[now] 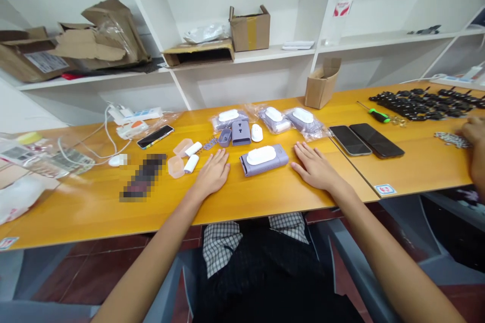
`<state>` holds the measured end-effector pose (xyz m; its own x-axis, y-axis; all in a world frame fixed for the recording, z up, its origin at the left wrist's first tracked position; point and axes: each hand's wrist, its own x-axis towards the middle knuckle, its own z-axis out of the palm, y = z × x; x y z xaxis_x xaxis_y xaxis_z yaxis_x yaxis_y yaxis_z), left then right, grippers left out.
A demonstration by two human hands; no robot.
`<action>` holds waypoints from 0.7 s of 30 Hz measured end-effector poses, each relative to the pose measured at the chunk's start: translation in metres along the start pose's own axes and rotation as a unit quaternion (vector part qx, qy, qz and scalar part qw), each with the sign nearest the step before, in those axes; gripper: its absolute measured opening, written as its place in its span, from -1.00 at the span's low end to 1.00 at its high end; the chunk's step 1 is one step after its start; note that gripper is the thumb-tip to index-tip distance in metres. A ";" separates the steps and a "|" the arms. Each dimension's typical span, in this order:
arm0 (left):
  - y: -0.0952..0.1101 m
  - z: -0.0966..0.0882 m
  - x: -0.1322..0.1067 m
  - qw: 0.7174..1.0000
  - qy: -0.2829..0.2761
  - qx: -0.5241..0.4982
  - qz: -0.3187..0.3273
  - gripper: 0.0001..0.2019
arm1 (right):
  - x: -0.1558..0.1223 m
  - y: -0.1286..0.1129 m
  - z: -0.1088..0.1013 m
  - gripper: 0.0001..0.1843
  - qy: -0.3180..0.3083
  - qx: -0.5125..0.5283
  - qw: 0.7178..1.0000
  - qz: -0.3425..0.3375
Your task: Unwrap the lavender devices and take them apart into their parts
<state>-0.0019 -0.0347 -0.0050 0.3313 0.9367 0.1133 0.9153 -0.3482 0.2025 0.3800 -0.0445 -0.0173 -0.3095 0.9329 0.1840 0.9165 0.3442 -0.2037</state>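
My left hand (pixel 212 174) lies flat and open on the orange table (pixel 265 197), fingers stretched out, holding nothing. My right hand (pixel 315 166) rests flat and open too. Between them sits a purple case with a white oval piece on top (pixel 264 159), touching neither hand. Just beyond lie a purple plug-like part (pixel 241 132), a small purple tray (pixel 224 137), a white oval cap (pixel 256 132) and two white cylinders (pixel 192 156) with clear pink lids (pixel 176 166). Several bagged purple-and-white units (pixel 273 118) lie farther back.
Two dark phones (pixel 366 140) lie to the right, with a green-handled screwdriver (pixel 375 112) and a pile of black parts (pixel 424 103). Another person's hand (pixel 475 136) is at the far right. A small cardboard box (pixel 322 83), a power strip (pixel 136 113) and cables stand behind; shelves hold boxes.
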 end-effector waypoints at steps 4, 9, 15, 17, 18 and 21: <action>0.002 -0.003 -0.001 1.000 -0.004 0.007 0.005 -0.39 | -0.001 0.002 0.000 -0.20 -0.008 -0.009 1.000 0.003; 0.004 -0.004 -0.006 1.000 -0.020 0.010 0.003 -0.38 | 0.001 0.003 0.002 -0.21 -0.037 -0.024 0.999 0.004; 0.008 -0.004 -0.014 1.000 -0.012 0.003 0.012 -0.39 | 0.001 0.006 0.004 -0.21 -0.036 -0.020 0.999 -0.003; 0.010 -0.005 -0.015 1.000 -0.009 0.001 0.010 -0.39 | 0.002 0.007 0.004 -0.22 -0.029 -0.018 0.999 -0.008; 0.011 -0.005 -0.015 1.000 -0.009 0.000 0.010 -0.39 | 0.002 0.008 0.004 -0.22 -0.027 -0.018 0.999 -0.010; 0.012 -0.004 -0.015 1.000 -0.008 0.000 0.010 -0.40 | 0.003 0.006 0.005 -0.23 -0.032 -0.019 0.999 -0.011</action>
<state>0.0032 -0.0532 -0.0001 0.3530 0.9301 0.1014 0.9083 -0.3667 0.2013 0.3833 -0.0389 -0.0225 -0.3440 0.9306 0.1252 0.9181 0.3613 -0.1631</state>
